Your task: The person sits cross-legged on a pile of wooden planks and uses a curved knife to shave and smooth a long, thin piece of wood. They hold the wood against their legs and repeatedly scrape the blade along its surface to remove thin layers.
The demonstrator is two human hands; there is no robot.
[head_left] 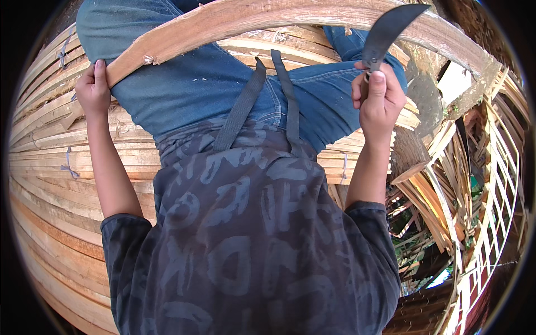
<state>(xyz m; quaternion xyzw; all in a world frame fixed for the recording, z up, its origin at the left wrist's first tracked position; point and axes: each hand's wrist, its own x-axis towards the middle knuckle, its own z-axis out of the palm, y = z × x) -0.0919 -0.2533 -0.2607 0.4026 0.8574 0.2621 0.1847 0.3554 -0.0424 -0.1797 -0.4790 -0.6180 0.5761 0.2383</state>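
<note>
Here, right fingers point(378, 85) grip a curved metal knife point(388, 33).

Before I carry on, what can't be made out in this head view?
In the head view:
- Curved knife: most of its handle, covered by the right hand.
- Plank: part of its far edge, cut off by the picture's top; a stretch behind the knife; its underside, facing away.
- Left hand: most fingertips, hidden behind hand or plank.

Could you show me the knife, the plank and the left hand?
Knife point(381, 38): head view, middle of the dark curved blade.
Plank point(268, 15): head view, middle of its broad face.
Left hand point(94, 92): head view, near the thumb's base.
</note>
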